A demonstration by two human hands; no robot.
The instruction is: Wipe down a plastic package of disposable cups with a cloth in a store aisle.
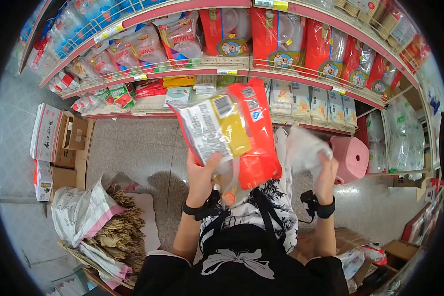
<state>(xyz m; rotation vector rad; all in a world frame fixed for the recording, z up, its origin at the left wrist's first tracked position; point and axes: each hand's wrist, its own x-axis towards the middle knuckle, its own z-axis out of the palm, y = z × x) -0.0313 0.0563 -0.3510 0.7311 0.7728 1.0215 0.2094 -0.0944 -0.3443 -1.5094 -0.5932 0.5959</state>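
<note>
My left hand [201, 178] grips the lower left edge of a red and clear plastic package [258, 143], thumb lying on its front. The package is held up tilted before my chest; its back shows a white text label, barcodes and a yellow panel. It resembles the red packs of disposable bowls on the shelf. On the right, my right hand [325, 178] is closed on a crumpled white cloth [306, 149], blurred by motion. The cloth hangs a little apart from the package. Both wrists wear black bands.
Ahead, a shelf [227, 63] carries red bowl packs [278, 39] and bags marked BOWLS [180, 37]. White packets [311, 101] fill the lower level. A pink stool [349, 158] stands right. Cardboard boxes [66, 143] and a sack of dried stalks [79, 212] are left.
</note>
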